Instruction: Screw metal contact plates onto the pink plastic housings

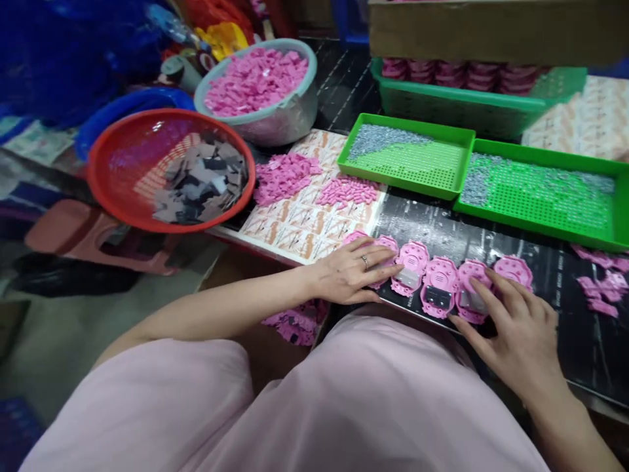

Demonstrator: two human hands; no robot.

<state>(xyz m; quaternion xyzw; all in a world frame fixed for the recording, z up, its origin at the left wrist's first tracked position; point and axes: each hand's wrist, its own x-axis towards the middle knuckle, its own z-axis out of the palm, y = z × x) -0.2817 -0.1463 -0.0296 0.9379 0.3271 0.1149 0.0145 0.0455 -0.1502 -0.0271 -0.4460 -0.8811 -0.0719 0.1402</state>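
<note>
The pink cases [411, 257] lie in a slanting row right of the frame's middle, along the near edge of the black table [422, 219], and the lowest ones come very close to this edge. The left hand [350, 272] enters from the lower left; its fingers are stretched and a little apart, lying over the left cases, and it does not close around any. The right hand [521, 331] comes from the lower right, with thumb and fingers apart and the fingertips at the cases there; whether they pinch one, I cannot tell. Above the row, a strip of black surface gives some room before the two green trays [405, 182], which hold small grey pieces. At the right edge, loose pink parts [604, 292] limit the side. Left of the strip, a patterned sheet [285, 229] carries a pink heap [285, 177] and small pink pegs [348, 191]. The red basket [120, 174], with dark flat pieces [206, 180], leans out past the table at the left, above a pink stool [69, 226] on the grey floor [191, 301]. At the top stand a filled bowl [289, 124] and a green crate [457, 108], with a carton [491, 33] above the crate.
</note>
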